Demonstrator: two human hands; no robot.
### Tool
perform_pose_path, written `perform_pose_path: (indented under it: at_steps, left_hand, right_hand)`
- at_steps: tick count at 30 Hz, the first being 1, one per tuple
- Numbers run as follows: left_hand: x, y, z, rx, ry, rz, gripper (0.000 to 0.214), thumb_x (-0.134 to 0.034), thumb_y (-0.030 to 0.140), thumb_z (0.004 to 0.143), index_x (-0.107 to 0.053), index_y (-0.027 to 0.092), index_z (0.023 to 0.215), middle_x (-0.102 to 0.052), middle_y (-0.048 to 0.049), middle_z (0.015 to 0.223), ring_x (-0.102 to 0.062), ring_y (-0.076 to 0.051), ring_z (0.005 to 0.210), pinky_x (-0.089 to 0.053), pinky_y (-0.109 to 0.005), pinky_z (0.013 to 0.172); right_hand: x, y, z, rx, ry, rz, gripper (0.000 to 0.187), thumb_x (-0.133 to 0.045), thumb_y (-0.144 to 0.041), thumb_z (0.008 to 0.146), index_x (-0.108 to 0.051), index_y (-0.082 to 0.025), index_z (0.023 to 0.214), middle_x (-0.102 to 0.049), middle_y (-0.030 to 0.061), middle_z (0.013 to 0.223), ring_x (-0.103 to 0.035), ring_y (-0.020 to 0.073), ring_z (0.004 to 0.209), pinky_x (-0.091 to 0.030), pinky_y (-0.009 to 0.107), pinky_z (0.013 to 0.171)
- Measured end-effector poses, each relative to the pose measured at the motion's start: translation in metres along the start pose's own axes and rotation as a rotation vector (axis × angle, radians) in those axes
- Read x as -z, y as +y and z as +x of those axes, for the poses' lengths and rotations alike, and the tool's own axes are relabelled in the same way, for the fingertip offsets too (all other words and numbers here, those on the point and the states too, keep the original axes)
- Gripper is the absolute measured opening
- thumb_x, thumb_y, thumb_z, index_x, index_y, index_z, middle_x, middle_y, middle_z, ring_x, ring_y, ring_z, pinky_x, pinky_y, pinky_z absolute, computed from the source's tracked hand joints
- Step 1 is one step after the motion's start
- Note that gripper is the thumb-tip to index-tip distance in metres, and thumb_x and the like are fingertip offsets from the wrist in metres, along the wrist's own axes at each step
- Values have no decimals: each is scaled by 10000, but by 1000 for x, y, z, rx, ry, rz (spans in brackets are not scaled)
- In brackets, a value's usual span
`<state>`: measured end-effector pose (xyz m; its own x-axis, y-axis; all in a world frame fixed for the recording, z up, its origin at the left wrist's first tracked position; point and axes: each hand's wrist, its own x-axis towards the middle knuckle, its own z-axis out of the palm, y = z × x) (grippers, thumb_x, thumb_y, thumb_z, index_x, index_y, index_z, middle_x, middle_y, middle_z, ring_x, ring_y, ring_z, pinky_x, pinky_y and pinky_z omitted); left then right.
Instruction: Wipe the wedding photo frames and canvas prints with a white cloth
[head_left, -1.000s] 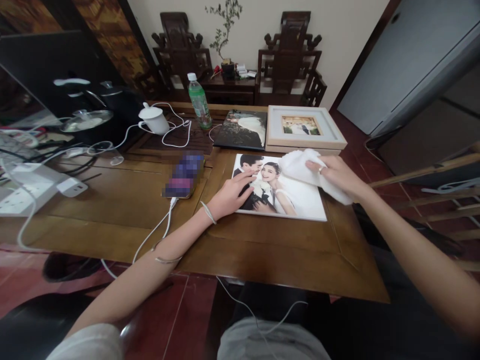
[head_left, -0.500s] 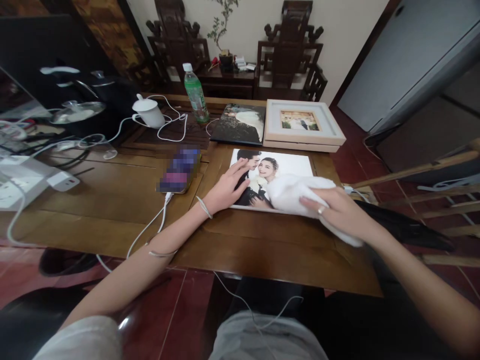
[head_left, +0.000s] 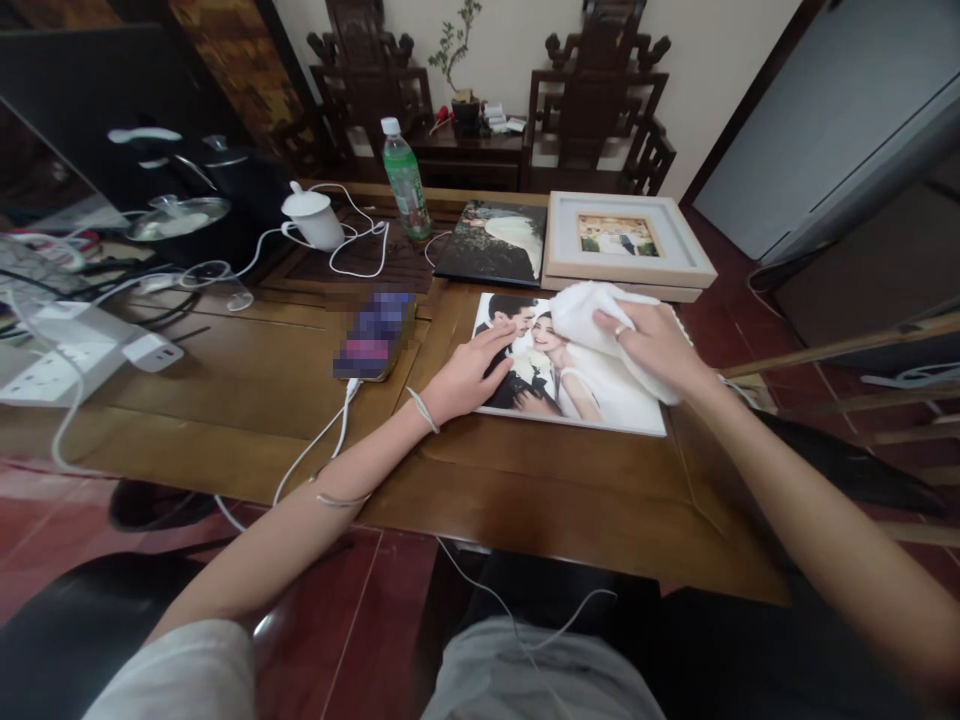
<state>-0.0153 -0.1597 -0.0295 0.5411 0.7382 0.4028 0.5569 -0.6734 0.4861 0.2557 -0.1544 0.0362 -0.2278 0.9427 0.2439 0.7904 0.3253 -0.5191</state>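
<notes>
A large wedding photo panel (head_left: 600, 410) lies flat on the wooden table (head_left: 480, 485) in front of me. My left hand (head_left: 474, 375) rests on the panel's left side, fingers stretched out over the printed picture. In my right hand (head_left: 660, 345) is a bunched white cloth (head_left: 589, 310), pressed against the upper middle and right of the panel. The cloth covers part of the picture and the panel's upper right edge. A ring shows on a finger of the right hand.
Behind the panel lie a dark photo panel (head_left: 499, 245) and a pale framed photo (head_left: 690, 262). A green-labelled bottle (head_left: 407, 185), a lidded white cup (head_left: 313, 222) and a charging phone (head_left: 375, 335) stand or lie left. Further left are a power strip (head_left: 71, 355), cables and a pot (head_left: 180, 230).
My right hand has moved the cloth up and away from me across the panel, baring its lower right part. The left hand stays on the panel. The view has shifted slightly.
</notes>
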Motion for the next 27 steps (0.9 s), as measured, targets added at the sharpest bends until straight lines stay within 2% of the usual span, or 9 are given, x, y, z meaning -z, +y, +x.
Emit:
perform_pose_path:
  at_steps: [6,8,10,14,18,23,25,27]
  left_hand:
    - [-1,2,1,24,-18,16,412,-441,264,997,-532,101,1364,-513,-164,1475,-439,-249,1413,-344,-471,1196]
    - [-1,2,1,27,-21,18,412,-438,268,997,-532,107,1364,-514,-164,1474,-443,-256,1410,-350,-477,1191]
    - [-1,1,1,27,-21,19,407,-439,274,997,-532,125,1365,-513,-155,1478,-444,-255,1409,-351,-484,1190]
    - [-2,-1,1,18,-13,22,399,-444,272,995,-537,133,1358,-525,-150,1468,-449,-246,1406,-351,-484,1190]
    - [-2,-2,1,-1,-5,13,393,-448,268,992,-544,134,1349,-539,-150,1454,-460,-244,1398,-353,-500,1186]
    - [0,-1,0,-1,-9,6,401,-445,270,996,-537,133,1362,-525,-149,1468,-447,-243,1408,-345,-489,1194]
    - [0,-1,0,2,-6,1,399,-445,273,998,-535,145,1365,-523,-138,1473,-437,-245,1416,-342,-495,1195]
    - [0,-1,0,4,-2,-2,395,-446,272,999,-536,154,1364,-525,-130,1472,-433,-242,1419,-345,-496,1193]
  right_hand:
    - [5,-50,-92,79,-127,54,318,-429,-406,940,-494,-263,663,-593,9,636,-561,222,599,-460,419,734]
    - [8,-60,-108,93,-184,70,311,-436,-406,937,-502,-279,661,-590,3,614,-559,232,572,-477,444,725]
    - [10,-64,-111,99,-232,82,311,-440,-412,938,-514,-286,663,-600,-3,616,-569,240,578,-486,455,734]
    - [8,-57,-82,73,-246,95,348,-442,-448,944,-538,-258,668,-653,11,693,-587,231,649,-467,406,712]
    - [-5,-37,-25,46,-113,44,365,-457,-459,933,-541,-223,667,-680,49,755,-596,231,737,-428,354,721]
    - [-21,-17,41,0,-3,-13,317,-477,-402,905,-511,-218,649,-667,68,768,-576,240,739,-413,360,745]
    - [-24,-16,54,-13,20,-13,298,-478,-380,902,-506,-224,649,-669,74,789,-573,252,768,-414,367,767]
    - [-25,-19,55,-21,30,-14,287,-475,-363,902,-499,-233,647,-660,75,769,-567,260,768,-413,372,770]
